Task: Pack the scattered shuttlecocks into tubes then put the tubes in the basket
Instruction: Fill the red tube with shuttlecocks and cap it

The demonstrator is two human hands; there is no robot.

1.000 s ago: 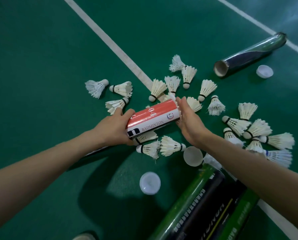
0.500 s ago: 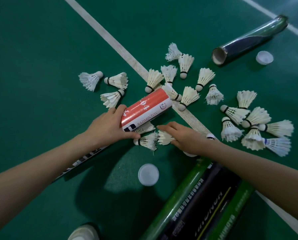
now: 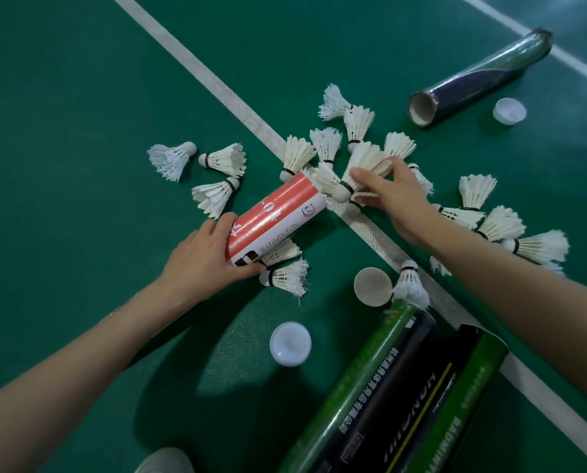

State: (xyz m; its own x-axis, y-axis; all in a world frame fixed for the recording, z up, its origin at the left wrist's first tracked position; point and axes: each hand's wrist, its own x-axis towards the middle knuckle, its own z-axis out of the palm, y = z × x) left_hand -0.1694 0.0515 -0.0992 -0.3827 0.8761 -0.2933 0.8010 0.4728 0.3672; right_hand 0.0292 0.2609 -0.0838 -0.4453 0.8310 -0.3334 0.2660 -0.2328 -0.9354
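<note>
My left hand (image 3: 200,261) grips the lower end of a red and white shuttlecock tube (image 3: 278,218), tilted with its open end up and to the right. My right hand (image 3: 392,199) pinches a white shuttlecock (image 3: 360,165) by its feathers, cork pointing at the tube's open end, just beside it. Several more shuttlecocks lie scattered on the green floor: a group at the left (image 3: 217,172), a cluster at the right (image 3: 500,227), and two under the tube (image 3: 285,276).
A shiny dark tube (image 3: 479,76) lies open at the upper right with a white cap (image 3: 508,110) beside it. Green and black tubes (image 3: 398,401) lie at the bottom right. Two more caps (image 3: 290,343) (image 3: 372,285) rest near them. A white court line (image 3: 237,104) crosses the floor.
My right hand rose from the floor by the tube's lower side to the tube's open end, now holding a shuttlecock. My left hand kept hold of the tube.
</note>
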